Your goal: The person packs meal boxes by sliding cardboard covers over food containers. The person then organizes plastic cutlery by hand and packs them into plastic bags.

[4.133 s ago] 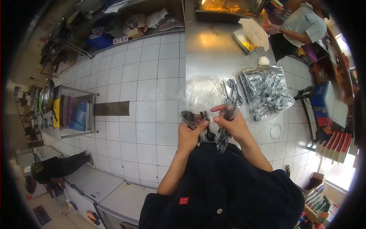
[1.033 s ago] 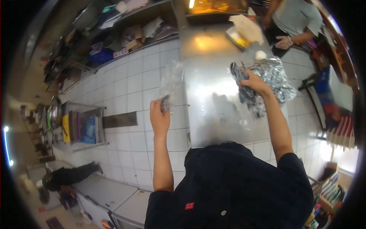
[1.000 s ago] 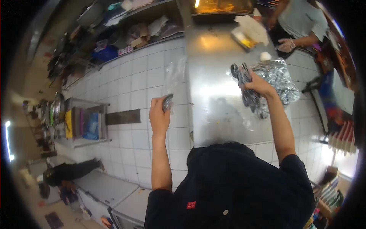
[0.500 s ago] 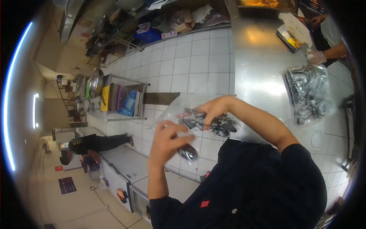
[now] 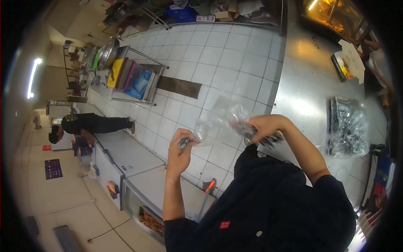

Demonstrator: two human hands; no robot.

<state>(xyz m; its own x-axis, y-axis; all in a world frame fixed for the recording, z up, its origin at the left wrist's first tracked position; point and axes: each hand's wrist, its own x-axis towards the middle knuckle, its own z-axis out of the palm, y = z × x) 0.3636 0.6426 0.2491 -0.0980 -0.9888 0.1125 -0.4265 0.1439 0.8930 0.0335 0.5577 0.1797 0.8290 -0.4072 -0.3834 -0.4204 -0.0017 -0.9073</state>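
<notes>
My left hand (image 5: 180, 151) is closed on a small dark bundle in clear plastic and the edge of a clear plastic bag (image 5: 228, 111). Opposite it, my right hand (image 5: 268, 128) grips a bundle of dark plastic-wrapped cutlery (image 5: 273, 140), whose ends stick out below the fingers. The bag stretches between both hands, over the tiled floor left of the steel table (image 5: 296, 88). On the table's right part lies a large clear bag of wrapped dark cutlery (image 5: 346, 126), touched by neither hand.
An open box with yellow food (image 5: 344, 67) stands at the table's far right, near a co-worker's arm (image 5: 375, 46). A cart with bins (image 5: 134, 84) is at the left. Another person in black (image 5: 96, 124) leans over white freezers (image 5: 138, 153). A lit glass cabinet (image 5: 336, 19) stands at the top right.
My right hand has carried its cutlery bundle from the table to the left, beside my left hand. Since half a second ago the hands have moved apart, and the view has turned left.
</notes>
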